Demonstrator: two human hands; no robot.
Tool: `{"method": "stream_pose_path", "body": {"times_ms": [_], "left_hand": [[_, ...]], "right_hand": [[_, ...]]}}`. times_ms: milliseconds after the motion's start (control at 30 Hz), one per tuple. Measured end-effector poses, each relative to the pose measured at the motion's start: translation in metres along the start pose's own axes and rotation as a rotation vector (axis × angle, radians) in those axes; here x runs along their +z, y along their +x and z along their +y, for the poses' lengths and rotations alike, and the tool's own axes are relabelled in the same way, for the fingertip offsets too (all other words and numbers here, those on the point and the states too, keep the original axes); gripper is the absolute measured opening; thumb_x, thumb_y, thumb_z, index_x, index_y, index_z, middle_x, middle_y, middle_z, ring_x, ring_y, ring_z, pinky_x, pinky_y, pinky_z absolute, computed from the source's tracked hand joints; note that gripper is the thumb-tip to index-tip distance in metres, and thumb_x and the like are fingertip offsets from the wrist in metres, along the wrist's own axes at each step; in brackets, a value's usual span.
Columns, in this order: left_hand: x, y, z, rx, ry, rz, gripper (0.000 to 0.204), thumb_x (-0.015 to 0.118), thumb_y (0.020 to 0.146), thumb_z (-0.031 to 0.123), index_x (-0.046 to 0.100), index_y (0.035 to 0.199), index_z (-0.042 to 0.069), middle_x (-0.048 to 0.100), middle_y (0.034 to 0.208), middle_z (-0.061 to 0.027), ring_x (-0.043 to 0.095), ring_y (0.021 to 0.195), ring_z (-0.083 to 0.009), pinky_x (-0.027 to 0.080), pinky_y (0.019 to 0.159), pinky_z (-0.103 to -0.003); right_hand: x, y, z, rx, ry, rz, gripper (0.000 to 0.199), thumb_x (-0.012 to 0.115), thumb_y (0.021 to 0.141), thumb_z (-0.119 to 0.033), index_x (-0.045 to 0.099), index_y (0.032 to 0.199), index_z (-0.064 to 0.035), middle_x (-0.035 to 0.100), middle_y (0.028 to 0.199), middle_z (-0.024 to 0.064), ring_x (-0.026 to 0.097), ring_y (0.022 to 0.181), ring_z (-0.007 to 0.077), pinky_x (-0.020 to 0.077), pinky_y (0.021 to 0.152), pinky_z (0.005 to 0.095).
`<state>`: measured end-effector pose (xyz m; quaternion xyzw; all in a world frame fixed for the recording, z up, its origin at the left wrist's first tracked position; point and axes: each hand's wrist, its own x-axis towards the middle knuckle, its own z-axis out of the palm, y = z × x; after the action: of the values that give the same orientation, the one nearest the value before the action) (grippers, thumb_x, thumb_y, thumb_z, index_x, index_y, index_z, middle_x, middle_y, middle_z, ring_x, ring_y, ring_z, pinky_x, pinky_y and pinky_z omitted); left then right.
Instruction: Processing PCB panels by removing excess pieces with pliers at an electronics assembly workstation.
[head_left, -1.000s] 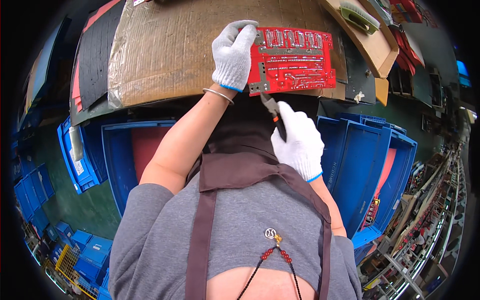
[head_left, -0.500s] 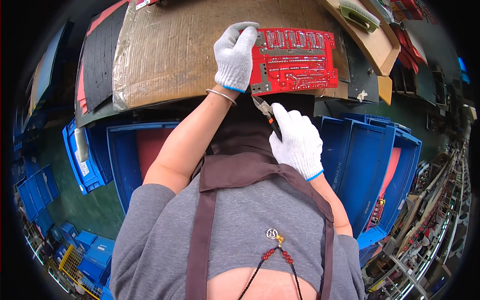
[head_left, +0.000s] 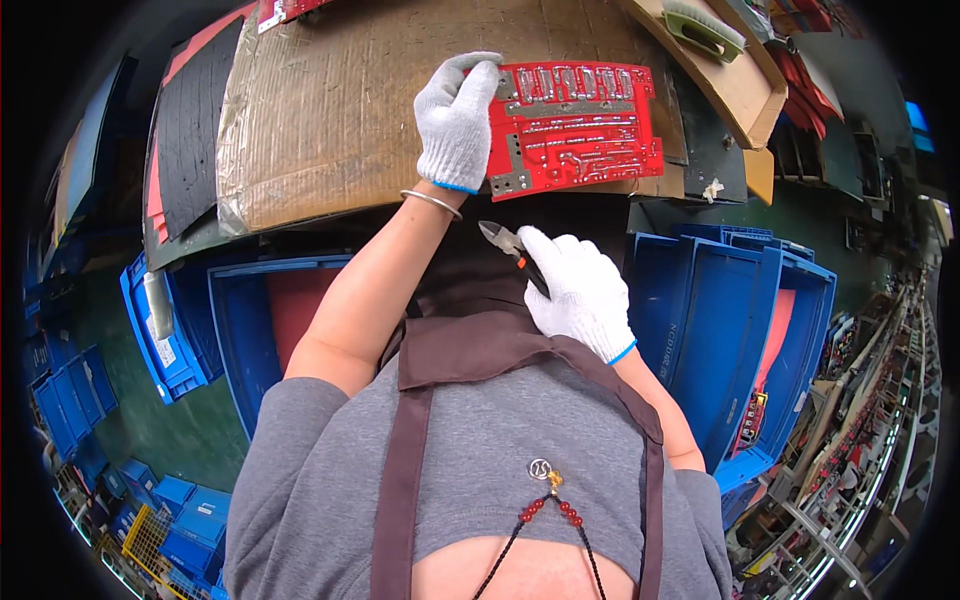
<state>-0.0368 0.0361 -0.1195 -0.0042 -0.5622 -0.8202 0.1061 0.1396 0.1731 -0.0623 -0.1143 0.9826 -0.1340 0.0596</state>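
The head view shows the left hand (head_left: pixel 456 125), in a white knit glove, gripping the left edge of a flat red printed circuit board (head_left: pixel 575 125), fingers curled together over its rim, holding it solder side up against a worn brown cardboard sheet (head_left: pixel 330 120) on the bench. The right hand (head_left: pixel 580 290), also gloved, has its fingers wrapped shut around the handles of small side cutters (head_left: pixel 505 245), whose tip points up toward the board's lower edge but sits apart from it. As a judgement, the trimming is paused between cuts; how many leads remain cannot be told. The board looks whole, silver traces and pads running in rows. Blue plastic crates (head_left: pixel 720 330) stand below the bench on both sides.
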Motion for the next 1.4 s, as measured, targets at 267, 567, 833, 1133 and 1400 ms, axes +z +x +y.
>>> {"method": "stream_pose_path", "body": {"times_ms": [267,567,833,1133,1400], "left_hand": [[-0.001,0.000,0.002,-0.013,0.007,0.001,0.019,0.065,0.102,0.011,0.074,0.113,-0.001,0.072,0.098,-0.0018,0.062,0.089,-0.0074,0.051,0.082,-0.024],[-0.002,0.000,0.008,-0.059,0.032,-0.018,0.020,0.063,0.105,0.014,0.072,0.116,-0.001,0.071,0.100,-0.0017,0.062,0.091,-0.0067,0.051,0.084,-0.024],[-0.004,0.001,0.005,-0.033,0.055,-0.029,0.019,0.062,0.105,0.012,0.072,0.116,-0.001,0.071,0.101,-0.0012,0.062,0.091,-0.0066,0.050,0.084,-0.024],[-0.002,-0.004,0.010,0.004,0.050,-0.043,0.018,0.062,0.104,0.010,0.072,0.116,-0.001,0.071,0.099,-0.0004,0.061,0.089,-0.0061,0.051,0.082,-0.023],[-0.005,-0.002,0.006,-0.017,0.037,-0.040,0.018,0.063,0.104,0.010,0.073,0.115,0.000,0.071,0.098,-0.0002,0.061,0.088,-0.0056,0.050,0.079,-0.023]], "right_hand": [[0.003,-0.006,0.020,0.127,0.082,0.179,0.058,0.076,0.082,-0.015,0.061,0.138,-0.0165,0.064,0.099,0.0110,0.067,0.091,0.0328,0.0567,0.077,0.0444],[-0.004,-0.010,0.042,0.210,0.181,0.247,0.058,0.075,0.083,-0.015,0.061,0.139,-0.0148,0.064,0.098,0.0104,0.067,0.091,0.0321,0.0569,0.078,0.0441],[-0.026,0.008,0.042,0.079,-0.134,0.213,0.064,0.078,0.077,-0.022,0.061,0.138,-0.0137,0.060,0.096,0.0101,0.062,0.087,0.0302,0.0495,0.072,0.0435],[-0.053,0.015,0.035,0.062,-0.205,0.099,0.059,0.076,0.076,-0.018,0.062,0.133,-0.0137,0.059,0.098,0.0101,0.061,0.090,0.0296,0.0461,0.075,0.0438],[-0.065,0.020,0.047,-0.028,-0.297,0.108,0.053,0.073,0.078,-0.011,0.062,0.130,-0.0138,0.060,0.098,0.0095,0.060,0.091,0.0286,0.0447,0.077,0.0432]]}}
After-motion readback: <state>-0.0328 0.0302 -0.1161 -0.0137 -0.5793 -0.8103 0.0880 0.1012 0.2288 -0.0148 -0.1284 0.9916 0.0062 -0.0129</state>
